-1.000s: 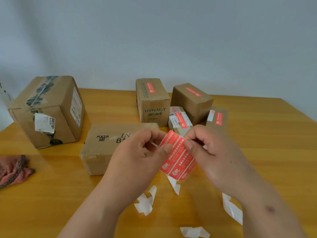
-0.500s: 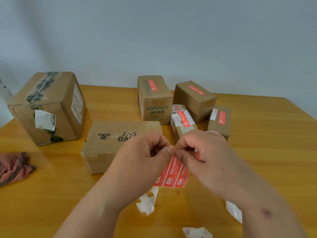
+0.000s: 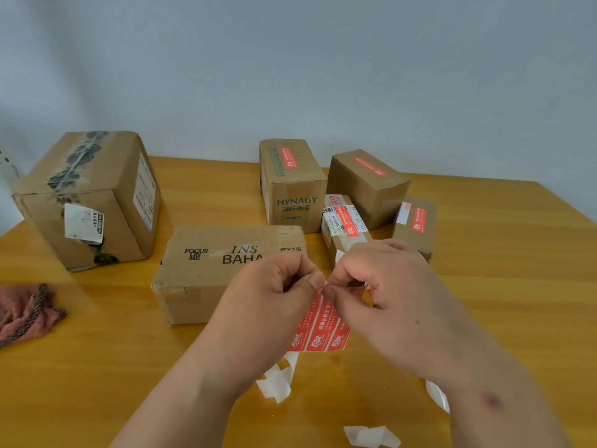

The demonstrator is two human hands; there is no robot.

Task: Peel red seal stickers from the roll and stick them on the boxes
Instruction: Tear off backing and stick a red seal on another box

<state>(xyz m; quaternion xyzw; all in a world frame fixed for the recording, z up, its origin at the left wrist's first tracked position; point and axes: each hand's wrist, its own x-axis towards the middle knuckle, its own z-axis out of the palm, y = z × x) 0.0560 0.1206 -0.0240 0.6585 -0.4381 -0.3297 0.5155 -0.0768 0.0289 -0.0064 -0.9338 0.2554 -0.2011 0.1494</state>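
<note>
While hovering above the surface [image 3: 484, 286], both hands, left [image 3: 277, 295] and right [image 3: 384, 295], are pinching the sticker strip [image 3: 323, 328].

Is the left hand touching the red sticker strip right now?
Touching. The head view shows the left hand pinching the top edge of the red sticker strip, thumb tip pressed against it, opposite the right hand.

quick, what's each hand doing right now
Left hand: closed, pinching the top edge of the sticker strip.
Right hand: closed, pinching the same strip's top edge beside the left thumb.
</note>
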